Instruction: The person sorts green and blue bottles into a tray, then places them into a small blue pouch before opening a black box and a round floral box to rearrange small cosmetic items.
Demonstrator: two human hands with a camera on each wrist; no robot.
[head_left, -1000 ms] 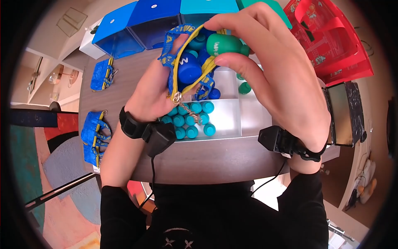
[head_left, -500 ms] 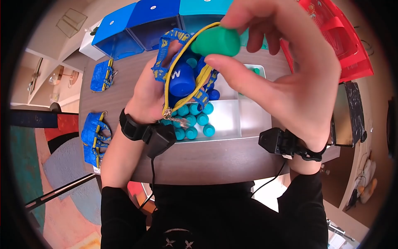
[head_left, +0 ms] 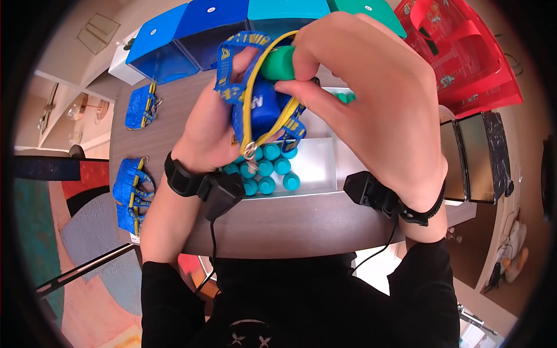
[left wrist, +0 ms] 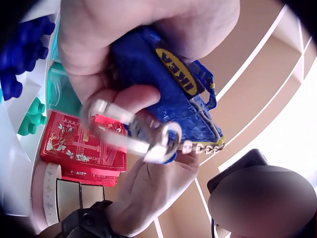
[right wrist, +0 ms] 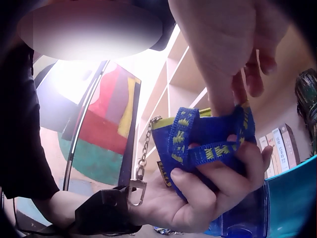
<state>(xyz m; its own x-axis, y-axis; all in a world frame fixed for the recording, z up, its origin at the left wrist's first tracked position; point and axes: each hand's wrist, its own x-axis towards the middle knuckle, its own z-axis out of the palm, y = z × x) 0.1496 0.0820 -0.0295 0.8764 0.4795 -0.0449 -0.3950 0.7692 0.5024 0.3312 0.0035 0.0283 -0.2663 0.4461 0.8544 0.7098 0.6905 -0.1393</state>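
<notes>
My left hand (head_left: pixel 203 127) grips a small blue pouch (left wrist: pixel 143 74) with yellow zip trim, woven straps and an IKEA label; its mouth gapes upward. At the mouth, the thumb and forefinger of my right hand (head_left: pixel 377 98) pinch a green bottle-shaped piece (head_left: pixel 279 62), partly inside the opening. A blue piece (head_left: pixel 261 110) with white lettering lies in the pouch below it. From the zip end hangs a metal chain with a clasp (right wrist: pixel 137 192). In the right wrist view, left-hand fingers (right wrist: pixel 198 193) wrap the pouch's side, and the right fingertips are hidden inside it.
Under the hands, a divided white tray (head_left: pixel 316 174) holds several turquoise pieces (head_left: pixel 266 168) and green ones (head_left: pixel 345 97). Two more blue pouches lie left, one farther back (head_left: pixel 140 107), one nearer (head_left: pixel 129 194). Coloured bins (head_left: pixel 156 46) line the back; a red gift bag (head_left: pixel 464 69) stands right.
The right hand has turned the green piece and lowered it into the pouch's mouth, so less of it shows. The left hand keeps its hold, with the pouch slightly shifted.
</notes>
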